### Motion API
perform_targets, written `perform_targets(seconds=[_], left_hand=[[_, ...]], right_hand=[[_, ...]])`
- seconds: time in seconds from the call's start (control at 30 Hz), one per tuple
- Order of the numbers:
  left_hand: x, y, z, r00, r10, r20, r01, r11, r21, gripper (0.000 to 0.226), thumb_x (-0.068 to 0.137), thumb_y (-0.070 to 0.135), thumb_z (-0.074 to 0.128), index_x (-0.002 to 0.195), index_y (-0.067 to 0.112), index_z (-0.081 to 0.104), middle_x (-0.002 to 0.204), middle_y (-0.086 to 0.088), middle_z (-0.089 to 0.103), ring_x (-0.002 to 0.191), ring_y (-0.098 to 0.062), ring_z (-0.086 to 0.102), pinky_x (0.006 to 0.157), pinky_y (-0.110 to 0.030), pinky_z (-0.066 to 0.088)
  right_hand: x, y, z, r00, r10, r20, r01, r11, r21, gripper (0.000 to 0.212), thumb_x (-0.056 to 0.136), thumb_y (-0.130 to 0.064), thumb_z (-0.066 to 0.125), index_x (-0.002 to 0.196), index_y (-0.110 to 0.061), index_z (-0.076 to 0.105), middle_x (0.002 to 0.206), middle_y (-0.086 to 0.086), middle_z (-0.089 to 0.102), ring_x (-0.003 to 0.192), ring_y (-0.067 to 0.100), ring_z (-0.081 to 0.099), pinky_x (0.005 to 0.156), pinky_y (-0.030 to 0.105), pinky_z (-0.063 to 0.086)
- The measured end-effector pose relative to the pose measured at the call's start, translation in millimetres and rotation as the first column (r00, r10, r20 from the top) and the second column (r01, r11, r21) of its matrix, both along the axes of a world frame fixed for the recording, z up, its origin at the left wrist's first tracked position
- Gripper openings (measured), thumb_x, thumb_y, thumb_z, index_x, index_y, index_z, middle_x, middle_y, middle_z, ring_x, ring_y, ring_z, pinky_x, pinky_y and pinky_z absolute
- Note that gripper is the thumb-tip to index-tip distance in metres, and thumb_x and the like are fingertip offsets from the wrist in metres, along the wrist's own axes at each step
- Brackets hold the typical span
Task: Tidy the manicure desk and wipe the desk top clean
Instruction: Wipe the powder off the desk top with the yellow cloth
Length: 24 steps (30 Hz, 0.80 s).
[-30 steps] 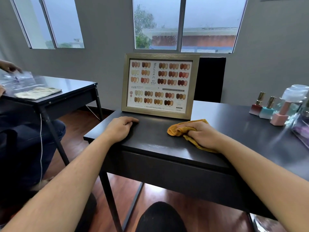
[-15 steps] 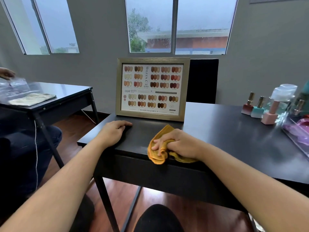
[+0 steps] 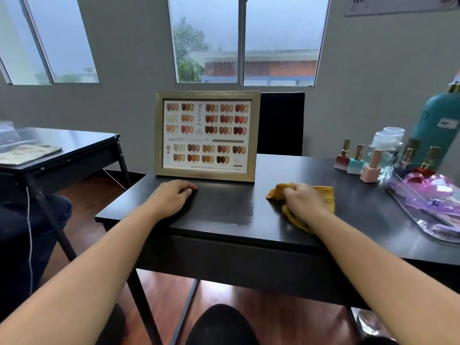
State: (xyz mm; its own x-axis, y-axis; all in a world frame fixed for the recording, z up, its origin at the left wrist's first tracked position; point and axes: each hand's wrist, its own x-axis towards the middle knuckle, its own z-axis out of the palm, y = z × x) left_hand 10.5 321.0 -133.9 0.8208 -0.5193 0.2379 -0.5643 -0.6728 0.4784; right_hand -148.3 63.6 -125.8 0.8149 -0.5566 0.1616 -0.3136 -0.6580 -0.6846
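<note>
Your right hand (image 3: 305,202) lies on the mustard-yellow cloth (image 3: 324,195). Its fingers curl over the bunched folds and grip the cloth against the desk top (image 3: 361,210), a little right of the middle. Your left hand (image 3: 174,197) rests on the desk near its left end with the fingers loosely bent, holding nothing. It sits just in front of the framed nail colour chart (image 3: 206,135), which stands upright. Between your hands the dark surface shows a paler streaky patch (image 3: 231,210).

To the right, three nail polish bottles (image 3: 356,159) stand in a row, with a clear pump bottle (image 3: 387,143) and a tall teal bottle (image 3: 438,120) behind them. A clear tray (image 3: 410,215) holding purple tools sits at the right edge. A second dark table (image 3: 82,145), with a folded pale cloth (image 3: 27,154) on it, stands well apart on your left.
</note>
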Motion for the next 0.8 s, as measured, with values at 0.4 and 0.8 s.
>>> perform_targets(seconds=[0.4,0.8], left_hand=[[-13,-25,-4,0.994,-0.090,-0.064,0.084,0.992,-0.089,0.028,0.096,0.023,0.044,0.117,0.028,0.062,0.127,0.008,0.059,0.121,-0.012,0.048,0.099,-0.022,0.030],[-11,-26,-6,0.995,-0.093,-0.028,0.091,0.994,-0.055,0.028,0.095,0.023,0.046,0.119,0.029,0.060,0.129,0.008,0.057,0.122,-0.012,0.047,0.098,-0.023,0.029]], right_hand=[[-32,-39,-1,0.839,0.335,-0.428,-0.453,0.866,-0.210,0.047,0.102,-0.038,0.020,0.148,-0.037,0.016,0.158,-0.015,0.008,0.145,0.004,0.000,0.117,0.041,-0.009],[-16,13,-2,0.808,0.313,-0.500,-0.517,0.783,-0.346,0.081,0.074,-0.084,0.012,0.146,-0.047,0.002,0.158,-0.018,-0.005,0.146,0.011,-0.009,0.113,0.057,-0.012]])
